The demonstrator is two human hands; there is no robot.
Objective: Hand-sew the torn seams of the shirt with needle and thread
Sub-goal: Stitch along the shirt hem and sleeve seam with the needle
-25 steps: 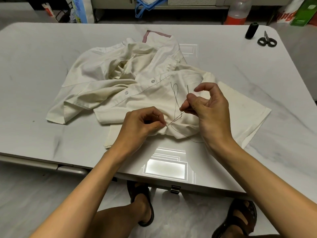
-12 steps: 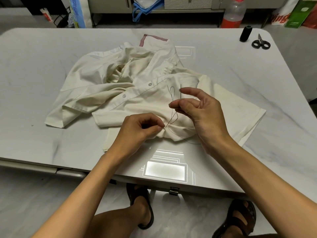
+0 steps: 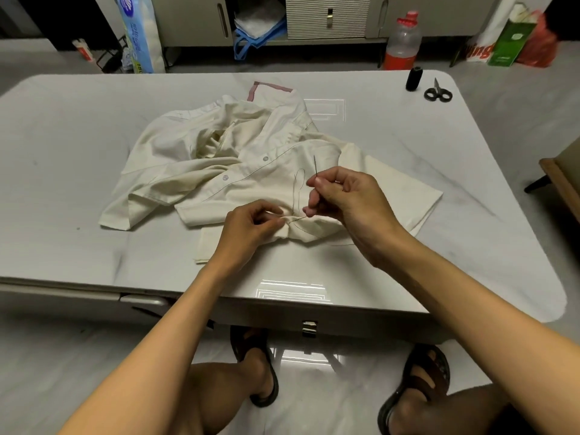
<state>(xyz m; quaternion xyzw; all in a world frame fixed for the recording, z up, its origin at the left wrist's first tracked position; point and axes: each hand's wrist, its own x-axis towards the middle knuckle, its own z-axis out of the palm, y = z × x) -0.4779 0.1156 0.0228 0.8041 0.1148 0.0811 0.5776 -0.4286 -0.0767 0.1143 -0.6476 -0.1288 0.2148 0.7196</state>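
Observation:
A crumpled cream shirt [image 3: 219, 171] lies in the middle of the pale table [image 3: 78, 246]. My left hand [image 3: 251, 229] pinches a fold of the shirt's fabric near the table's front. Just to its right, my right hand [image 3: 342, 199] pinches a needle [image 3: 315, 166] that points upward. Dark thread [image 3: 296, 196] loops from the needle down to the pinched fold. The two hands are only a few centimetres apart.
A black thread spool [image 3: 413, 78] and small scissors [image 3: 437, 93] sit at the table's far right corner. Beyond the table are a plastic bottle [image 3: 401, 42], bags and cabinets on the floor. A wooden furniture edge [image 3: 561, 183] shows at the right.
My right hand has moved left and closer to the left hand, its fingers now curled tighter on the needle. The thread loop has shrunk. The left hand keeps its pinch.

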